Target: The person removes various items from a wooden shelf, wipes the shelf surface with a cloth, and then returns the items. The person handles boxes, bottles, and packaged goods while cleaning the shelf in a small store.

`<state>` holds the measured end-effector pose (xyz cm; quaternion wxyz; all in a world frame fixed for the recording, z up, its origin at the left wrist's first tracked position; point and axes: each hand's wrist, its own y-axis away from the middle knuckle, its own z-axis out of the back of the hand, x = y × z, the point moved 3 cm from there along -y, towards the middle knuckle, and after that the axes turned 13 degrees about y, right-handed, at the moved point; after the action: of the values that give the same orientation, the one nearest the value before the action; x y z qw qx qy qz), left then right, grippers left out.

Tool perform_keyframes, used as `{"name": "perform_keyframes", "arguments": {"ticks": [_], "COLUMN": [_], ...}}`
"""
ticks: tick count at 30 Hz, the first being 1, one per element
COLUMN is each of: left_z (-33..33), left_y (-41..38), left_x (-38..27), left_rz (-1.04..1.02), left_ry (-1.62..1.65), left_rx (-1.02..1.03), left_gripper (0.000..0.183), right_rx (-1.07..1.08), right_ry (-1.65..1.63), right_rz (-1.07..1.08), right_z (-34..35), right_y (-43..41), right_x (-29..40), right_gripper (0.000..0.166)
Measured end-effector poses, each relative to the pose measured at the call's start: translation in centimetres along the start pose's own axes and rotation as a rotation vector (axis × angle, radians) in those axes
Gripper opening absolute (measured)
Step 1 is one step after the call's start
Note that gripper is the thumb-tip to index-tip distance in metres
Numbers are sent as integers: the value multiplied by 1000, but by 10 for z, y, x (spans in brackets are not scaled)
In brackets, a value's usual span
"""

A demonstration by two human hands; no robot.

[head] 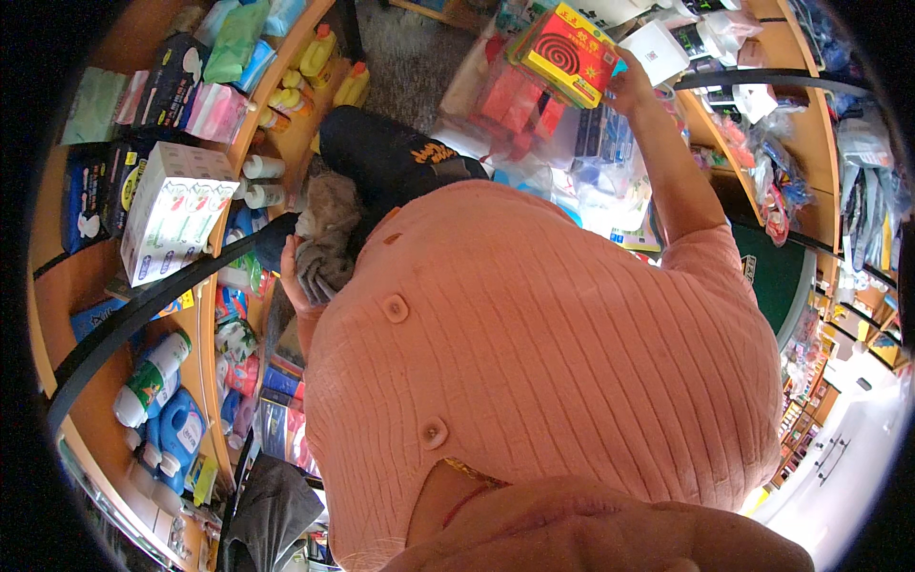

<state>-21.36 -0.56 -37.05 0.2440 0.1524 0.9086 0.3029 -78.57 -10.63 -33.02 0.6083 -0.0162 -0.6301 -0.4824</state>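
My right hand grips the near right end of a red and yellow box of mosquito coils, which bears a dark spiral picture and writing. The box is held above plastic-wrapped red packs and dark blue boxes. On the other side, my left hand is partly hidden by my body. Its fingers lie beside a bunched grey cloth; whether they grip it cannot be made out. My dark trouser leg with orange lettering is bent in front of me.
Wooden shelves at left hold a white tissue multipack, blue detergent bottles and yellow bottles. A black strap or rail crosses them. At right, another shelf carries bagged goods, near a white box and a dark green panel.
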Motion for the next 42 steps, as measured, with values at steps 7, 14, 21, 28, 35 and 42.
{"name": "perform_keyframes", "arguments": {"ticks": [7,14,21,28,35,42], "left_z": [16,29,156,177,164,158], "left_y": [3,-4,-52,-75,-54,-41], "left_x": [13,-22,-13,8,1,-1], "left_rz": [78,-98,-645,-628,-585,-655], "left_ry": [25,5,-574,-584,-553,-443], "left_rx": [-21,-29,-331,-239,-275,-176], "left_gripper": [41,41,38,25,23,21], "right_rx": [-31,797,1006,853,1550,1457], "right_ry": [-65,165,257,120,555,520], "right_rz": [799,1178,1976,1868,1526,1391], "right_z": [-41,-223,-353,-525,-623,-602], "right_y": [104,281,451,571,593,601], "right_x": [92,127,175,218,203,190], "right_gripper": [37,19,37,59,63,61]}}
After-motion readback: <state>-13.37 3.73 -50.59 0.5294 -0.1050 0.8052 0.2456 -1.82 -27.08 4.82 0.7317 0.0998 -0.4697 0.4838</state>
